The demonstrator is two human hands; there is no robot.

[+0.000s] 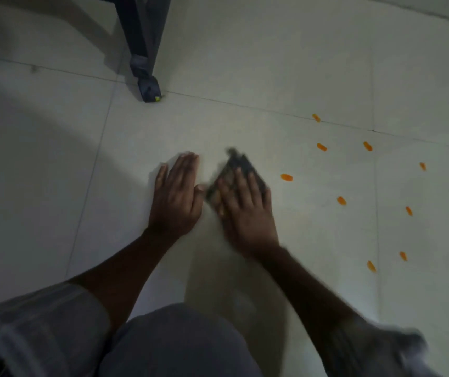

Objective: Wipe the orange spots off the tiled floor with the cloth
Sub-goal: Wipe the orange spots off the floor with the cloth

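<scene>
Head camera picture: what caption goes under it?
Right hand presses dark cloth on tiled floor; orange spots lie to its right.

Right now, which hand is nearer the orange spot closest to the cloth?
Right. The right hand, pressing the cloth, sits just left of that orange spot; the left hand rests flat farther left.

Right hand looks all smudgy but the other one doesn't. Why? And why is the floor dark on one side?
In the head view the right hand and the cloth under it are smeared, probably motion blur; the left hand, flat on the floor, looks sharper; a big soft shadow dims the floor's left side, and the light is low overall.
</scene>
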